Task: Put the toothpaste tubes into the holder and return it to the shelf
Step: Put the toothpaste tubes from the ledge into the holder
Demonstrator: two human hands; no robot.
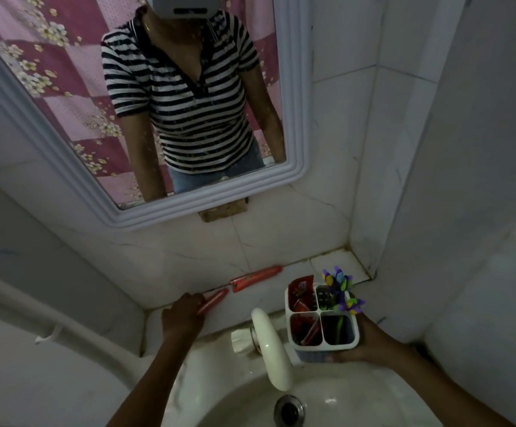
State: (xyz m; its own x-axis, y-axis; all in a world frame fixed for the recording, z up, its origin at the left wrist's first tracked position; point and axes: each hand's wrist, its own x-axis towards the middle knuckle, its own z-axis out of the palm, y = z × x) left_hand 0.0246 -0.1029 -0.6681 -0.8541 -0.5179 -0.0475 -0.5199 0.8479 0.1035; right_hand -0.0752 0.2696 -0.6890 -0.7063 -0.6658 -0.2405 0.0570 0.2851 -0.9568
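Under left hand (pixel 182 315): near toothpaste tube (pixel 212 300) grasped; four-compartment holder (pixel 321 322) gripped by right hand (pixel 364 343). Could tip, spilling toothbrushes (pixel 343 291) into sink (pixel 250 392).

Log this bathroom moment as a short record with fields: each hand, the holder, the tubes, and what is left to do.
left hand: on the near toothpaste tube, at the ledge
right hand: holding the holder above the sink, beside the tap
holder contents: red packs in two compartments, flower-topped items in the right ones
second tube: lying on the ledge against the wall, untouched
remaining: both tubes into the holder, then shelve it
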